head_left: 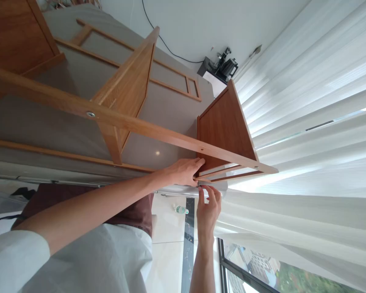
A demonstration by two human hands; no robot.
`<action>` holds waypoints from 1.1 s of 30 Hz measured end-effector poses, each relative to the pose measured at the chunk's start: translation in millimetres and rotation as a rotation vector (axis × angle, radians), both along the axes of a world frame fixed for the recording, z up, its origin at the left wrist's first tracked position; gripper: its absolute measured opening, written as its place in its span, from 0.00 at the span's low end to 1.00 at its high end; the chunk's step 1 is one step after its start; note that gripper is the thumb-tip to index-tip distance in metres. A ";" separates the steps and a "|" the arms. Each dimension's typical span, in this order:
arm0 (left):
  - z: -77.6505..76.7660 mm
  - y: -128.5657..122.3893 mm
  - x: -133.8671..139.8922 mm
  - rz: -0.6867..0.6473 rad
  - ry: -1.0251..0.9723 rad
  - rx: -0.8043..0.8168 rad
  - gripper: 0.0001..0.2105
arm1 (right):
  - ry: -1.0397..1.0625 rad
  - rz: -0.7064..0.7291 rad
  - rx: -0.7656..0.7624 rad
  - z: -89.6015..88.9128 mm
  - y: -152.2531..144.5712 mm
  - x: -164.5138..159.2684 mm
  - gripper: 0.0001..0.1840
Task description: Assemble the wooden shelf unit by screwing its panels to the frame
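Note:
A partly assembled wooden shelf frame (171,138) stands on a grey covered surface (167,122). My left hand (185,171) reaches across to its near right corner, fingers and thumb closed around the wood beside the reddish end panel (225,124). Just outside that corner is my right hand (210,200), its thumb and fingertips pinched together against the joint. Whatever lies between those fingertips is too small to make out. Left of my hands, a middle panel (129,89) rises at a slant behind the long front rail (152,129).
A ladder-like wooden side frame (177,81) lies flat farther back. By the wall, a small cabinet (212,75) carries a black kettle (230,68). White curtains (308,162) hang along the right. A plastic bottle (181,209) lies on the floor below.

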State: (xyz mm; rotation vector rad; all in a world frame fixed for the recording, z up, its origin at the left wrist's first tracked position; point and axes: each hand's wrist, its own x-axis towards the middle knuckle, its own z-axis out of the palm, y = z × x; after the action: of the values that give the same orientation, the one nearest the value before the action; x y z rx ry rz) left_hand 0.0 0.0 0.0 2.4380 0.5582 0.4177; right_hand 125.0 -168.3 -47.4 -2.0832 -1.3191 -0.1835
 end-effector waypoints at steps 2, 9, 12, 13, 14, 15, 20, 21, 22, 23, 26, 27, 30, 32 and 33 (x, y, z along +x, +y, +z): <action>-1.3 0.0 0.6 0.002 -0.009 0.006 0.19 | -0.028 0.020 -0.002 1.7 0.2 -0.1 0.14; -0.9 -0.3 0.5 0.008 -0.006 -0.003 0.18 | -0.173 0.124 -0.053 3.6 -0.7 9.6 0.15; 1.9 -0.4 -0.3 0.004 0.011 -0.006 0.19 | -0.192 0.160 -0.072 3.3 -1.0 14.8 0.14; 2.6 -0.5 -0.5 0.002 0.016 -0.006 0.19 | -0.198 0.169 -0.074 3.3 -0.9 16.0 0.13; 3.2 -0.5 -0.6 0.000 0.018 -0.005 0.20 | -0.206 0.176 -0.072 3.3 -0.8 16.9 0.13; 3.7 -0.6 -0.6 0.001 0.020 -0.002 0.20 | -0.213 0.183 -0.069 3.3 -0.6 17.6 0.13; 4.0 -0.8 -0.3 0.012 0.027 -0.002 0.20 | -0.236 0.217 -0.061 3.4 0.2 19.4 0.12; 3.8 -0.7 -0.2 0.012 0.031 -0.004 0.20 | -0.239 0.222 -0.057 3.5 0.2 19.7 0.12; 3.6 -0.6 -0.2 0.010 0.033 -0.006 0.21 | -0.242 0.227 -0.053 3.6 0.2 20.1 0.12; 3.3 -0.4 -0.2 0.007 0.031 -0.006 0.21 | -0.245 0.233 -0.049 3.7 0.1 20.4 0.12; 2.0 0.3 0.2 -0.003 0.015 0.003 0.21 | -0.254 0.254 -0.044 4.2 0.1 21.1 0.12; 1.4 0.4 0.4 -0.004 0.011 0.007 0.21 | -0.256 0.260 -0.044 4.2 0.3 21.0 0.12; -0.1 0.5 1.2 0.001 0.015 0.007 0.21 | -0.262 0.266 -0.032 3.8 1.7 20.1 0.12; -0.8 0.4 1.6 0.003 0.014 0.005 0.21 | -0.262 0.276 -0.017 3.2 3.3 19.2 0.11; -1.0 0.4 1.7 0.004 0.012 0.005 0.21 | -0.259 0.280 -0.009 2.9 3.9 18.9 0.11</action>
State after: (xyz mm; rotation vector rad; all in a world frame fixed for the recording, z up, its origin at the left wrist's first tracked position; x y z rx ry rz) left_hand 1.7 0.4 -1.0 2.4455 0.5684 0.4072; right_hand 143.9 -164.4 -44.5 -1.9025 -1.7516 -0.3337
